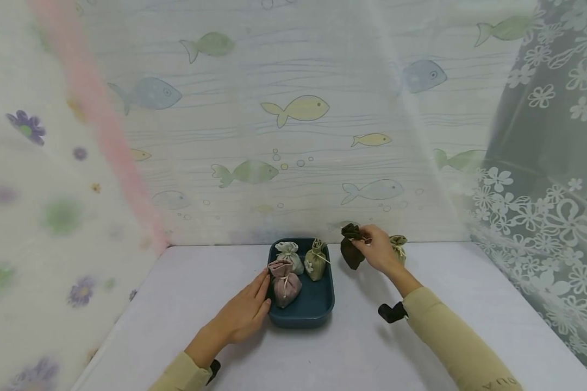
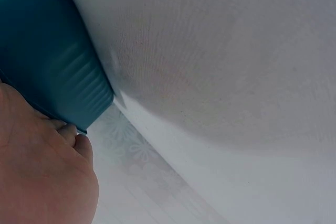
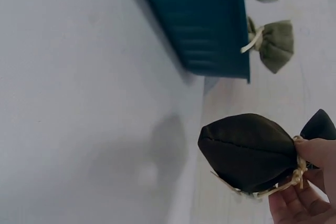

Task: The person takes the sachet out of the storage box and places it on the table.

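From my end of the feed I am watching the person's right hand (image 1: 379, 251) holding a dark cloth bag (image 1: 353, 258). The thumb and fingers are pinching it at the tied neck, and its rounded body is hanging on the left side of the hand. The right wrist view is showing the bag off the table (image 1: 191, 293), with a pale cord circling its neck and a shadow falling nearby. The bag is hanging to the right of a blue tray (image 1: 305, 317), near it but apart from it.

The left hand (image 1: 244, 309) is resting against the tray's left side, its fingers lying extended and close together; I am seeing them touching the rim, gripping no bag.

Inside the tray, three bags are sitting: a pink bag (image 1: 287, 290) on the left, nearest the left fingers, a pale grey bag (image 1: 292, 262) just behind it, and a green bag (image 1: 315, 266) at the far right, with a white flower on its front. Another green bag (image 1: 399, 248) is standing beyond the right wrist, partly hidden by it.

As for writing, I am making out a few dark letters (image 1: 501, 383) on the right sleeve (image 1: 457, 339), at the bottom edge of the head view. They are running off the edge, so I am not managing to read the whole word.
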A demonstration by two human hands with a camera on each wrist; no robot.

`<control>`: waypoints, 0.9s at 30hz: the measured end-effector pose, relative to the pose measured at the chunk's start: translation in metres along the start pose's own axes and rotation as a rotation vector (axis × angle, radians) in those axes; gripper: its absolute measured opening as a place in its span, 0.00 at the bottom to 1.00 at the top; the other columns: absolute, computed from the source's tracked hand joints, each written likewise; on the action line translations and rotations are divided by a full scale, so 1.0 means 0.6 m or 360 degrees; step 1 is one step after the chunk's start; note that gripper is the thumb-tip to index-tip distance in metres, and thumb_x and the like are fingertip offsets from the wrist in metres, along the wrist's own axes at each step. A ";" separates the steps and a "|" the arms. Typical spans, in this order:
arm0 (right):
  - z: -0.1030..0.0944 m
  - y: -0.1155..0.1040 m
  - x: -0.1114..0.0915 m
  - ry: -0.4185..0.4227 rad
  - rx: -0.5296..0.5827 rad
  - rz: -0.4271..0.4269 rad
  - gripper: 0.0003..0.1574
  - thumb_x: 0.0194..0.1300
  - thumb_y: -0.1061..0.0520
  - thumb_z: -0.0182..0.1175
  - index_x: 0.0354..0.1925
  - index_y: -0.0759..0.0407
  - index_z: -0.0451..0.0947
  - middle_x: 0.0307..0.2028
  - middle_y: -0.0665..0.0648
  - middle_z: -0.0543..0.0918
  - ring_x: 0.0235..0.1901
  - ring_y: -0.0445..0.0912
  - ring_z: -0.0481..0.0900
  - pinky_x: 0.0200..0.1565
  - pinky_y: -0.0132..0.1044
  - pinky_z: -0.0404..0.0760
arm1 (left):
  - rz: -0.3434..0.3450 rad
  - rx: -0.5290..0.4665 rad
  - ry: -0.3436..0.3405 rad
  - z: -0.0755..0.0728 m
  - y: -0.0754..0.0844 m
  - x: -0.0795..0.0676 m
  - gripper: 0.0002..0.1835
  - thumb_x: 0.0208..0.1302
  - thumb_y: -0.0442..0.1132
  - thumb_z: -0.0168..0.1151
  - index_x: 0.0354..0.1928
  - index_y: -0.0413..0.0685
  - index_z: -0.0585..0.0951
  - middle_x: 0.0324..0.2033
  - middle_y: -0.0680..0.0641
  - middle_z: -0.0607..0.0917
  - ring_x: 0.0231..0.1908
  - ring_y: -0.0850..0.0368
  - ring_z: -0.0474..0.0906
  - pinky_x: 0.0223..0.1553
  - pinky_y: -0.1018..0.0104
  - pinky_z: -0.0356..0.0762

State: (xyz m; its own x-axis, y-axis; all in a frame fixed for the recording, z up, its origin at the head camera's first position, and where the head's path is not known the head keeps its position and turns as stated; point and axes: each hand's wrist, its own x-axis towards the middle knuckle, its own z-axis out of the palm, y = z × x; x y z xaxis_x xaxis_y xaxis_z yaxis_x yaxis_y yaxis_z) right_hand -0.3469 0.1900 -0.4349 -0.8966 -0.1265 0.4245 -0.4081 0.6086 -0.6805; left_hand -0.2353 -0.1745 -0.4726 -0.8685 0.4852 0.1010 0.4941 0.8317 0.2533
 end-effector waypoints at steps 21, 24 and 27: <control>0.023 0.047 -0.005 -0.0004 -0.0053 0.0166 0.22 0.68 0.66 0.63 0.56 0.78 0.77 0.52 0.76 0.80 0.51 0.67 0.80 0.55 0.58 0.80 | 0.0030 -0.0027 0.0057 0.004 -0.002 0.002 0.33 0.83 0.46 0.41 0.80 0.35 0.51 0.82 0.42 0.45 0.79 0.45 0.47 0.75 0.45 0.57; 0.021 0.048 -0.008 -0.0026 -0.0057 0.0197 0.24 0.68 0.64 0.64 0.58 0.78 0.75 0.55 0.76 0.78 0.53 0.67 0.79 0.56 0.59 0.80 | 0.0026 -0.0025 0.0057 0.004 -0.001 0.001 0.33 0.83 0.46 0.40 0.80 0.35 0.51 0.82 0.41 0.46 0.79 0.44 0.48 0.75 0.45 0.57; 0.019 0.048 -0.012 -0.0042 -0.0065 0.0228 0.27 0.69 0.62 0.64 0.60 0.77 0.75 0.57 0.76 0.78 0.54 0.67 0.79 0.57 0.58 0.80 | 0.0010 -0.0020 0.0033 0.003 0.000 0.000 0.33 0.83 0.46 0.39 0.80 0.35 0.51 0.82 0.41 0.45 0.79 0.45 0.48 0.75 0.46 0.56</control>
State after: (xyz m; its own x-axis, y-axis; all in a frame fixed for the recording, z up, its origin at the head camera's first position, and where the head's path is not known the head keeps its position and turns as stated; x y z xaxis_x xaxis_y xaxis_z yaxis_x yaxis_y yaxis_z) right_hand -0.3544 0.1995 -0.4643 -0.9495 -0.0564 0.3086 -0.2689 0.6533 -0.7077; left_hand -0.2354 -0.1742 -0.4743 -0.8660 0.4849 0.1225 0.4994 0.8250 0.2646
